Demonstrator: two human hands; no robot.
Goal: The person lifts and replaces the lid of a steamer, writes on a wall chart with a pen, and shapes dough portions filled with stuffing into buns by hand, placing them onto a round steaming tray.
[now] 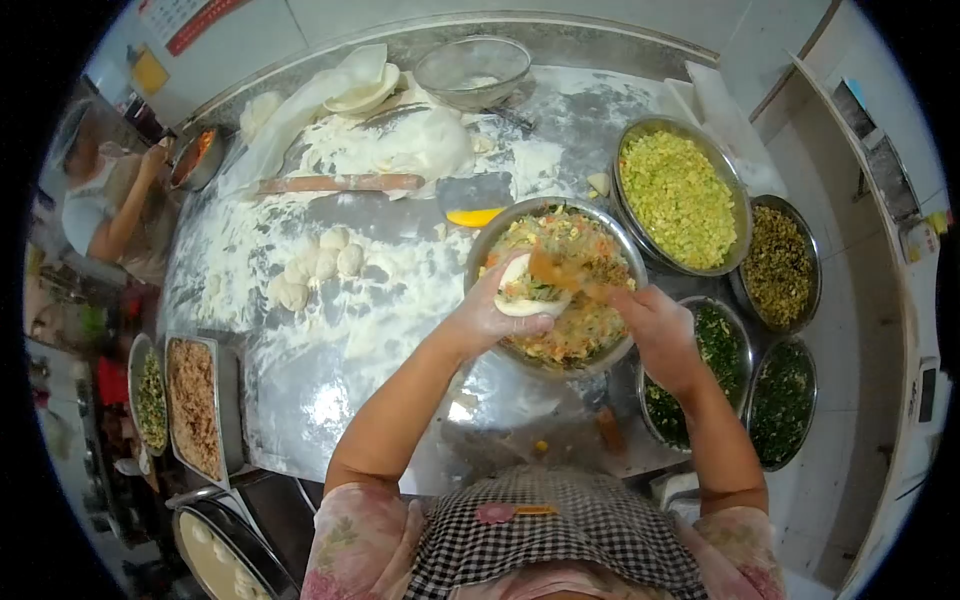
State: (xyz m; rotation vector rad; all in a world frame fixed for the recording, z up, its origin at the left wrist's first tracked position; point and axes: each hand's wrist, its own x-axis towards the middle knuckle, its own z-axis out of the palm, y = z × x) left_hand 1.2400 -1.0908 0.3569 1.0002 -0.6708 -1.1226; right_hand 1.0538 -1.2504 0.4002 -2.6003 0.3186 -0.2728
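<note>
My left hand (488, 322) cups a round white dough wrapper (522, 307) with mixed vegetable filling in its hollow, above the left part of a metal bowl (476, 252). The bowl is full of orange, green and pale filling (580, 332). My right hand (662, 338) grips a flat brown filling spatula (555, 268), its blade over the wrapper and slightly blurred. My right fingers are closed around its handle, near the bowl's right rim.
Small dough pieces (325, 262), a rolling pin (345, 183), a large dough mass (430, 145) and a yellow-edged scraper (475, 215) lie on the floured table. Filling bowls (742, 215) crowd the right; a meat-coloured tray (230, 400) stands left. Another person (115, 215) is at far left.
</note>
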